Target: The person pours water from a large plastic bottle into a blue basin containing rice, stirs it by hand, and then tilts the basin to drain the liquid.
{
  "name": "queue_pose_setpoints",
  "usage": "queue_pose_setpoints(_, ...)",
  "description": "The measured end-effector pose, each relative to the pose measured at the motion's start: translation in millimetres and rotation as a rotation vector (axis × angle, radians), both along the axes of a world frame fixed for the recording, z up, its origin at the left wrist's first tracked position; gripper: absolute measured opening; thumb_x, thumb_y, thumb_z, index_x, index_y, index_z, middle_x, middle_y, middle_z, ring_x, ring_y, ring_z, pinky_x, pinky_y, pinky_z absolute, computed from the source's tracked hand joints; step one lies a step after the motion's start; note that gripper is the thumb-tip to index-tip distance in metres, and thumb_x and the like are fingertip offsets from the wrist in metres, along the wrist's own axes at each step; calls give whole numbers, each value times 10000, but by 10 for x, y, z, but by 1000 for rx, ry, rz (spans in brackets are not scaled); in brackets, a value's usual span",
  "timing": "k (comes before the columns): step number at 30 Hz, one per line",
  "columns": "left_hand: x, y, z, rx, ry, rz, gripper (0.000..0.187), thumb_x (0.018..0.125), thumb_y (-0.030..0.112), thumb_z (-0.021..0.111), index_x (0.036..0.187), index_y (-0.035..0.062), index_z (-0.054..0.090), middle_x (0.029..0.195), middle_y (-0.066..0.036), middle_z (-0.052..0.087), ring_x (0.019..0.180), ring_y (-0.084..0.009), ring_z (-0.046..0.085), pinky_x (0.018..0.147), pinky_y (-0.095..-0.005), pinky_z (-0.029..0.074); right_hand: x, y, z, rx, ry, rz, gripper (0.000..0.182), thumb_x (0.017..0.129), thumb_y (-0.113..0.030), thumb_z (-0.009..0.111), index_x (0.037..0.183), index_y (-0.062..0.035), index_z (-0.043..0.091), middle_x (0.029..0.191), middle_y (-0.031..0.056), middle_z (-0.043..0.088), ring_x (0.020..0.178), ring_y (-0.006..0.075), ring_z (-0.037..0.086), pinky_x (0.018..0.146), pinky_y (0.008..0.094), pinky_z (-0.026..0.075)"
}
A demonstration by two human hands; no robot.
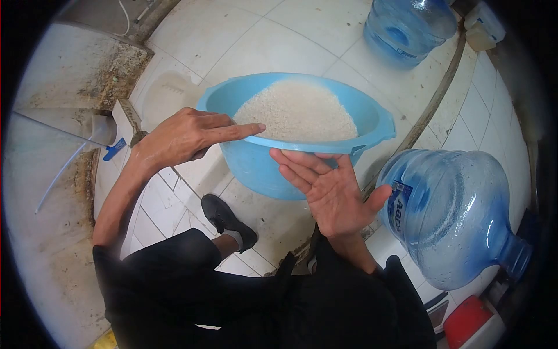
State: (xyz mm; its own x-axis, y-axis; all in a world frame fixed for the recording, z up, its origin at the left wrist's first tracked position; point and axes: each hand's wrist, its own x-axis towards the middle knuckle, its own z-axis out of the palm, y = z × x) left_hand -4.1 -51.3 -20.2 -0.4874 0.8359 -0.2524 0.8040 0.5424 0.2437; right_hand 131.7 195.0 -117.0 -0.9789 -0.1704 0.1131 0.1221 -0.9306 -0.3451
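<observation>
A light blue plastic basin (261, 168) holds a heap of pale, rice-like grains (296, 110). At the basin's near left rim is my left hand (192, 134), its index finger stretched over the edge to the grains and the other fingers bent; nothing shows in it. My right hand (331, 186) is palm up below the near rim, fingers spread, with the fingertips at the basin's outer wall. It holds nothing that I can see.
A large clear blue water bottle (447, 215) lies at the right, another bottle (407, 29) at the top right. A red object (467, 323) is at the lower right. My shoe (226, 221) rests on the tiled floor (232, 35). A stained wall is at the left.
</observation>
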Motion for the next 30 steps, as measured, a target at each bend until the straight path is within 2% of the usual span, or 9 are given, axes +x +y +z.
queue_pose_setpoints(5, -37, -32, -36, -13, -32, 10, 957, 642, -160, 706, 1458, 307, 523, 918, -63, 748, 731, -223, 707, 671, -343, 616, -25, -1, 3, -15, 0, -1, 1160, 791, -892, 437, 1522, -54, 109, 1477, 399, 367, 1397, 568, 329, 1201, 627, 193)
queue_pose_setpoints(7, -55, -48, -84, 82, 49, -36, 894, 691, -160, 643, 1443, 314, 542, 765, -2, 670, 627, -155, 629, 558, -296, 572, -33, -8, -5, -35, 5, -6, 1163, 791, -892, 437, 1525, -56, 98, 1480, 399, 361, 1398, 568, 325, 1201, 629, 187)
queue_pose_setpoints(8, -60, -43, -73, 81, 48, -36, 894, 691, -160, 643, 1443, 314, 542, 765, -2, 670, 627, -155, 629, 558, -296, 572, -37, -10, -10, -54, 10, -10, 1167, 792, -891, 438, 1528, -58, 86, 1483, 400, 356, 1400, 569, 322, 1202, 631, 182)
queue_pose_setpoints(10, -76, -24, -32, 28, -24, -14, 982, 611, -166, 688, 1460, 297, 522, 904, -62, 745, 686, -215, 692, 632, -325, 602, -48, 0, -21, -45, 17, -9, 1169, 794, -890, 437, 1530, -58, 76, 1485, 403, 350, 1401, 570, 318, 1203, 632, 178)
queue_pose_setpoints(17, -114, 31, 33, 71, -42, -18, 902, 629, -126, 666, 1429, 277, 565, 884, -68, 737, 639, -197, 668, 580, -328, 569, -81, -10, 27, -68, 22, -15, 1123, 817, -870, 433, 1524, -68, 90, 1484, 409, 345, 1405, 575, 307, 1205, 634, 160)
queue_pose_setpoints(24, -151, 70, 72, 84, -89, -24, 897, 593, -173, 615, 1390, 240, 608, 886, -85, 734, 665, -230, 671, 590, -344, 554, -85, -4, -19, -96, 20, -18, 1068, 840, -849, 431, 1506, -68, 137, 1485, 418, 334, 1411, 576, 293, 1206, 636, 151)
queue_pose_setpoints(26, -167, 51, 54, 71, -115, -15, 911, 588, -195, 602, 1391, 235, 608, 899, -89, 740, 690, -241, 684, 604, -347, 561, -94, 6, -78, -185, 86, 25, 1194, 798, -882, 456, 1593, -86, 55, 1571, 389, 178, 1440, 628, 82, 1219, 622, 40)
queue_pose_setpoints(30, -197, 23, 11, 89, -98, -33, 904, 602, -218, 601, 1389, 226, 611, 942, -105, 756, 745, -249, 711, 626, -344, 576, -106, 4, -59, -171, 94, 30, 1193, 799, -884, 449, 1593, -87, 50, 1573, 390, 170, 1440, 629, 76, 1217, 624, 37)
